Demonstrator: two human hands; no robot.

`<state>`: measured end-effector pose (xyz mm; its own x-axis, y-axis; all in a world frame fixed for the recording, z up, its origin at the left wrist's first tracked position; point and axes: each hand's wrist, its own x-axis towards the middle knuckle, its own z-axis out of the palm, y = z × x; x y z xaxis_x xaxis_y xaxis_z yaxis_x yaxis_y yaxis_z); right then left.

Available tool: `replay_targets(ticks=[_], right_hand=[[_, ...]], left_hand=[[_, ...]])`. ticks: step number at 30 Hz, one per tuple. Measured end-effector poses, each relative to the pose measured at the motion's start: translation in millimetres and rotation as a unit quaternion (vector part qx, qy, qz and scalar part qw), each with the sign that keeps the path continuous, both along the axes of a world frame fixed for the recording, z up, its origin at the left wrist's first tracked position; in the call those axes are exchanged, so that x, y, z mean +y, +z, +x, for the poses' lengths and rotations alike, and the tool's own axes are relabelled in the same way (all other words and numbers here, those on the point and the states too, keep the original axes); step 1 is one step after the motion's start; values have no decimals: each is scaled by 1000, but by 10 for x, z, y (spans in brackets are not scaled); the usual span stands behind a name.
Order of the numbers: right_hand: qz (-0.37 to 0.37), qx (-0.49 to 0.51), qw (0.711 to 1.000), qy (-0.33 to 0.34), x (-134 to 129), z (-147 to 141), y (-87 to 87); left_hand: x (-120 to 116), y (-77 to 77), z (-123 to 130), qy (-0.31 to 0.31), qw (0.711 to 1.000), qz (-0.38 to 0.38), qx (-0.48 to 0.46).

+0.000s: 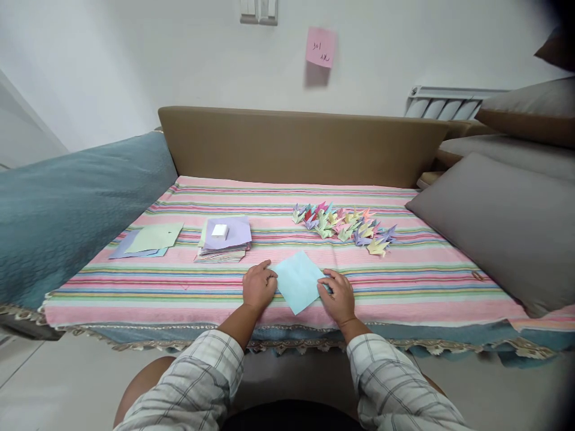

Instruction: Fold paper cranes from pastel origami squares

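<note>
A light blue square of paper [299, 282] lies on the striped cloth, turned so its corners point up, down and to the sides. My left hand [259, 284] grips its left corner between thumb and fingers. At the right corner, my right hand [336, 295] has its thumb and fingers closed on the paper's edge. Beyond the paper to the right sit several small folded paper cranes [344, 227] in many colours. A stack of square papers [223, 246] with a small white block [220, 232] on top is to the left of my left hand.
Loose green, blue and purple sheets [155, 237] lie farther left on the striped cloth [148, 293]. A grey cushion [489, 227] leans at the right. The brown backrest [287, 146] runs along the back, with a blue armrest [85, 197] at the left.
</note>
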<state>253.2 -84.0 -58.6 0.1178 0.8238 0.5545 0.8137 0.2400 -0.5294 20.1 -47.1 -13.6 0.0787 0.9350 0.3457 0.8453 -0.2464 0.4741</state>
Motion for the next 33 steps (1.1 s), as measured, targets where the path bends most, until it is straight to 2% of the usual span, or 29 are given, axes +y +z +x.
replay_targets(ticks=[6,9,12,14,16,22,25,33], right_hand=[[1,-11,1000,-8,2,-23,14],[7,-17,1000,-4,-3,-24,34],[11,-23,1000,4,-3,-21,44],[15,-26,1000,10,0,-19,45],[19,-27,999,13,5,-19,41],[23,-33,999,7,10,-21,23],[26,-30,999,7,8,-23,19],[38,-31,999,23,9,0,11]], left_hand=[[-41,28,41,-27,998,26,53],[-98,10,30,-70,992,61,88],[-189,-43,-2,-195,966,115,128],[-245,-95,-23,-318,925,141,154],[-278,-143,-34,-378,898,153,169],[-273,-214,-24,-396,881,175,193],[-260,-228,-21,-387,879,201,193],[-226,-159,2,-309,929,175,105]])
